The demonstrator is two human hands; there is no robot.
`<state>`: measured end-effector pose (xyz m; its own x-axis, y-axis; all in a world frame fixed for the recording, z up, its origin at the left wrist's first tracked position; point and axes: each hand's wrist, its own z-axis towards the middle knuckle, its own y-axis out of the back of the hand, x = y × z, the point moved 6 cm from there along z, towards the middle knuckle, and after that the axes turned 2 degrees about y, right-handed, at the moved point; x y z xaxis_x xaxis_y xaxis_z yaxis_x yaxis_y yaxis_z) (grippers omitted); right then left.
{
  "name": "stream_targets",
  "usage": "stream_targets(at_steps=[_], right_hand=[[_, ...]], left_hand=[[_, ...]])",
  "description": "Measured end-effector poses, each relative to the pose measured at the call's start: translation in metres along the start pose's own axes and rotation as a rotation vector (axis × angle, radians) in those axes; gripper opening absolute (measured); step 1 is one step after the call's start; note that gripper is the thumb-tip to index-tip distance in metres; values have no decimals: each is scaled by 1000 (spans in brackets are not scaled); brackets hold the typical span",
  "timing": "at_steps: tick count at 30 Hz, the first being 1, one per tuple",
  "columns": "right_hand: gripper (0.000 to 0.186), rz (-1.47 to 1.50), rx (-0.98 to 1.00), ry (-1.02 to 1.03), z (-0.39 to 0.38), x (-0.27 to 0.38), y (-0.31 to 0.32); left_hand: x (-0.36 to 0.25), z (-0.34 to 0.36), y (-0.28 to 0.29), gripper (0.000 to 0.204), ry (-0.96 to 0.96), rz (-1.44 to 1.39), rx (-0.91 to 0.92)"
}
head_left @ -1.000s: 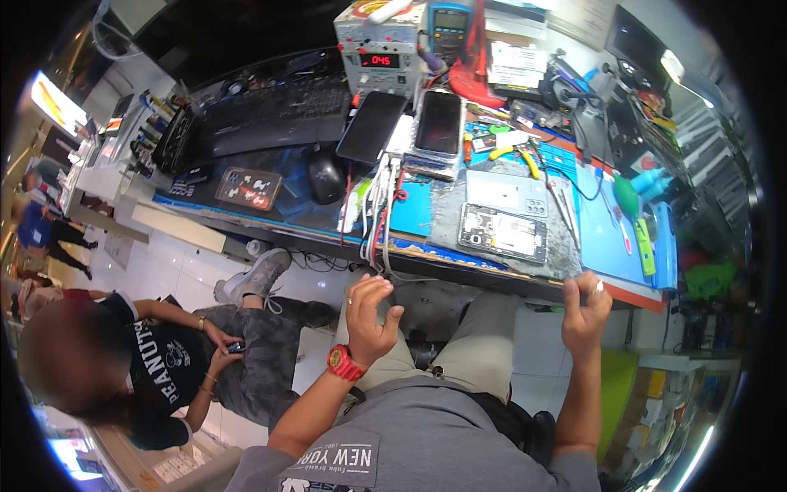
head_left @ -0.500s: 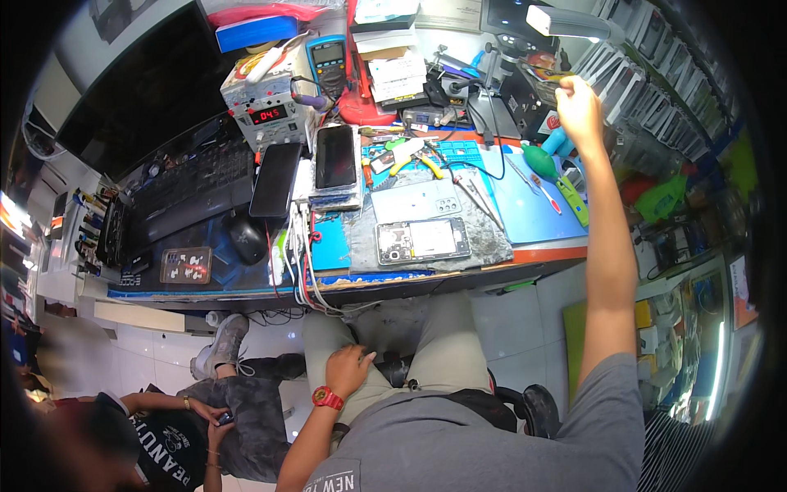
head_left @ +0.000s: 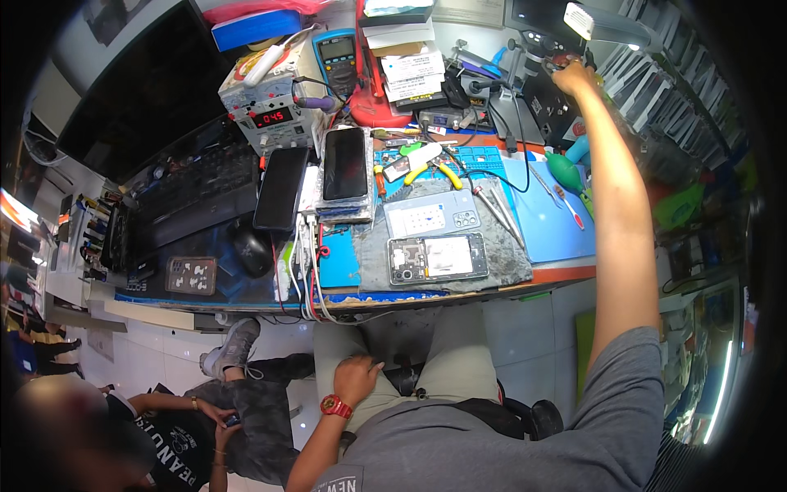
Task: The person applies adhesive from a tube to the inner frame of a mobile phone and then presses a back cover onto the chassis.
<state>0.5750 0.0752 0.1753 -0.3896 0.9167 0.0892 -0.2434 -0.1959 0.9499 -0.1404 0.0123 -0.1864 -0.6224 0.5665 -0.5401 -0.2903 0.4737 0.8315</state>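
My right hand [head_left: 576,79] is stretched out to the far right of the bench, beside a black box [head_left: 551,100]. Its fingers are closed among small items there, and what they hold is hidden. On my thigh rests my left hand [head_left: 356,382], a red watch on its wrist, its fingers laid loosely on the trousers with nothing seen in them. In front of me an opened phone [head_left: 437,258] lies on a grey mat [head_left: 512,266], its inner parts showing. Just behind it is a pale phone back cover [head_left: 430,214] with camera holes.
Tweezers [head_left: 502,215], yellow-handled pliers [head_left: 449,175] and a green blower bulb [head_left: 564,170] lie around. Two dark phones [head_left: 345,164] stand left, by a power supply [head_left: 275,119] and multimeter [head_left: 337,59]. A lamp [head_left: 611,26] overhangs the right. Another person [head_left: 184,439] sits at lower left.
My right hand has reached farther back towards the items beside the black box. The view has shifted slightly. My left hand stays on my thigh.
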Motion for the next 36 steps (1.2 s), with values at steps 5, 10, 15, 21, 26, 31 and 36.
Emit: stream_targets(at_steps=[5,10,15,21,26,31,36], right_hand=[[63,-23,-62,-10,1,10,-8],[48,-15,-266,55,-6,11,-3],[39,159,-492,89,-15,-19,25],[34,175,-681,285,-42,-53,30],[33,305,-905,336,-83,-87,61],[36,500,-953,256,-113,-138,82],[37,963,-793,144,-208,-162,124]], left_hand=[[-2,4,-1,27,-19,4,-17],[-1,3,-2,29,-8,29,-11],[1,4,-3,31,-35,5,-14],[3,1,-4,27,-5,5,12],[2,-1,-3,27,-19,-1,-19],[-4,-1,-2,26,-40,-7,-43],[-18,-3,10,24,114,-350,-35]])
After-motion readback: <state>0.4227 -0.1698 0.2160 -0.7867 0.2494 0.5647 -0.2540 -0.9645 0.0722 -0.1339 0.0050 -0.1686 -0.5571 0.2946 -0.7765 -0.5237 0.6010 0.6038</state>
